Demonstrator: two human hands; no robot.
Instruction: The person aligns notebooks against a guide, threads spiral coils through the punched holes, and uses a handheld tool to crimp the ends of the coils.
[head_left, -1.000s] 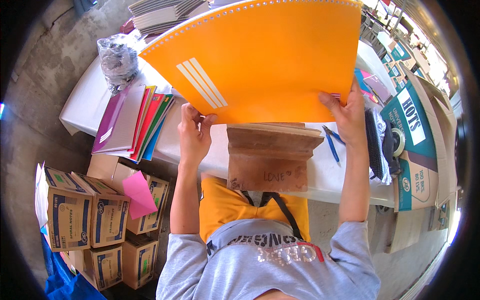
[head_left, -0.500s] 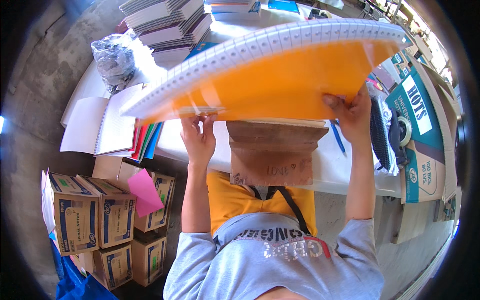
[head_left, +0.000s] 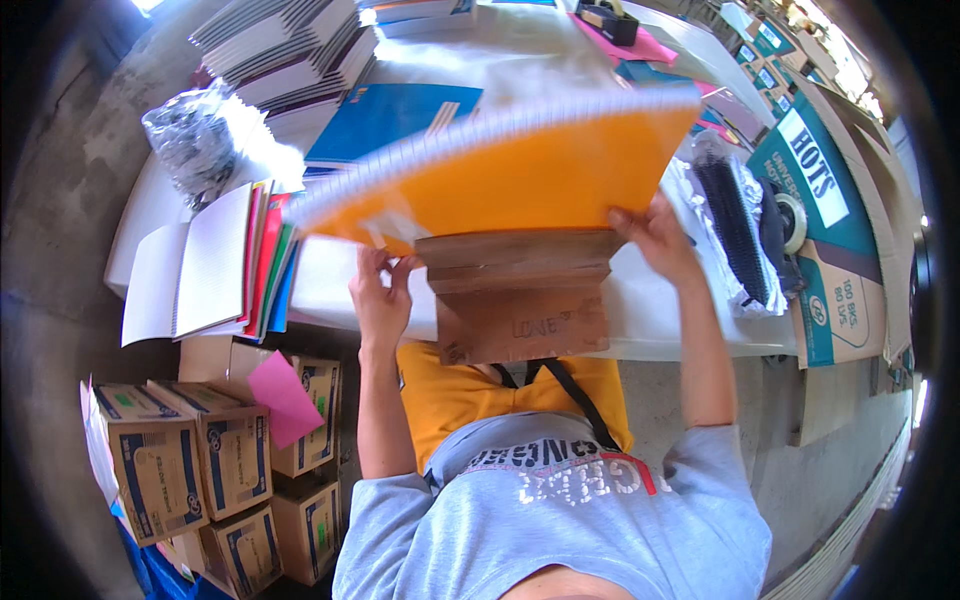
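Between my two hands I hold a large orange notebook (head_left: 520, 175), tilted up with its white edge on the far side; that edge is smeared by motion. My left hand (head_left: 380, 298) pinches its near left corner, fingers closed. At the near right corner my right hand (head_left: 660, 242) grips it with the thumb on the orange cover. Just under the notebook's near edge stands a brown cardboard piece (head_left: 525, 325), folded into steps, at the table's front edge. A blue notebook (head_left: 385, 118) lies on the table beyond, partly hidden.
An opened notebook (head_left: 212, 262) with coloured covers leans at the left. A plastic bag (head_left: 190, 140) and stacked notebooks (head_left: 290, 50) lie behind. Black coils (head_left: 738, 235) rest at right beside a teal carton (head_left: 835, 200). Brown boxes (head_left: 155, 470) are stacked lower left. A tape dispenser (head_left: 608, 20) stands far back.
Both hands have brought the orange notebook nearer and lower, with its right end swung inward. The blue notebook behind now shows more. The whole view has shifted slightly.
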